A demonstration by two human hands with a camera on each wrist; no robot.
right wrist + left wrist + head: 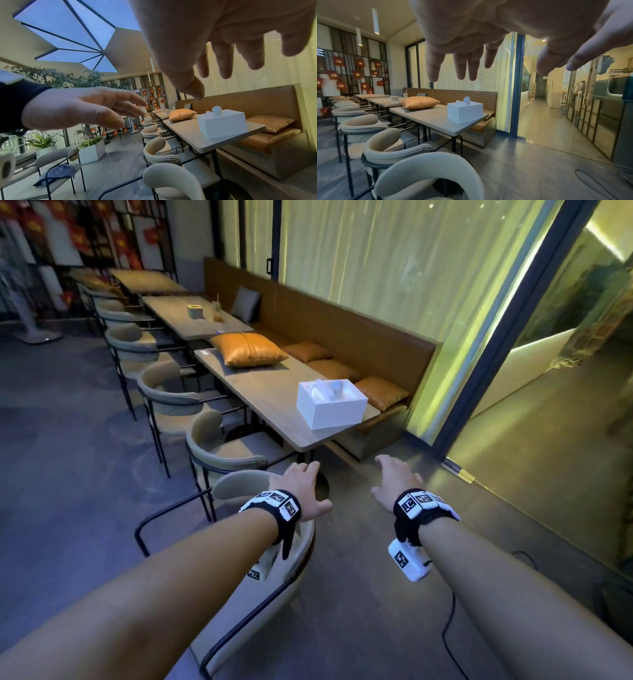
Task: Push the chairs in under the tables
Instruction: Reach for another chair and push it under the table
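Right now both our hands are empty, fingers relaxed: left hand [306, 491] above the nearest chair [260, 546], right hand [397, 482] beside it. Chair's pulled out from the table [274, 392]; we'd grip backrest w/ both, push straight.

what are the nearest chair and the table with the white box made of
Nearest chair: thin black frame, probably metal tubing, with a padded beige backrest, matte, fabric or faux leather. Table: matte top, woodgrain in the head view, pale grey in the wrist views, likely laminate; dark slim legs.
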